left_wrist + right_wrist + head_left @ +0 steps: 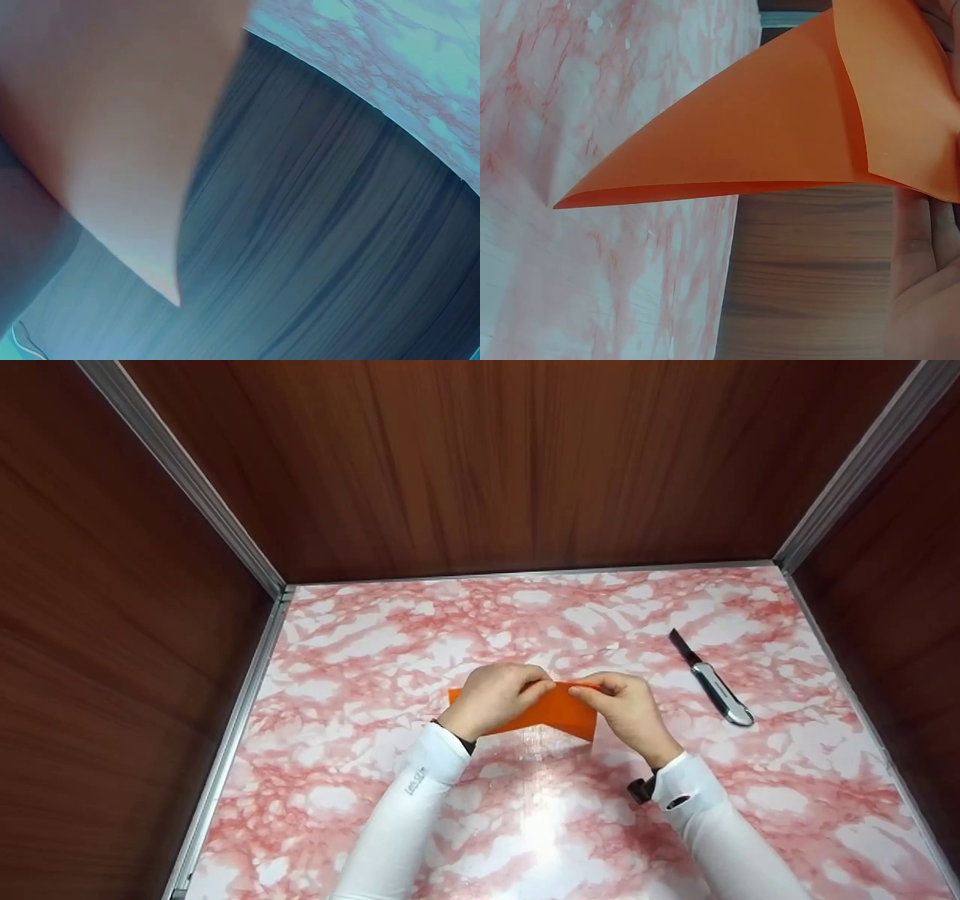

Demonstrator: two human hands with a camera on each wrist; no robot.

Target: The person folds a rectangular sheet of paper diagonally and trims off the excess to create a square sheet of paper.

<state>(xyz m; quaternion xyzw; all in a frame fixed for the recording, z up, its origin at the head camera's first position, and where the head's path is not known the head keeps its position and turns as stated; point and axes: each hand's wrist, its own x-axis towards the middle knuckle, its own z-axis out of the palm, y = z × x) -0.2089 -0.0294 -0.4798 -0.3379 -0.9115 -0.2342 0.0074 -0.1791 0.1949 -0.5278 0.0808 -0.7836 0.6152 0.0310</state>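
Paper [559,709], orange and doubled over, is above the middle part of the table [322,750]; whether its lower edge touches the table, I cannot tell. The left hand [502,697] and the right hand [628,706] both pinch its upper edge between thumb and fingers, near each other. One knife [718,691], its dark blade out, lies on the right side of the table. Behind the table stands a brown wall [517,472].
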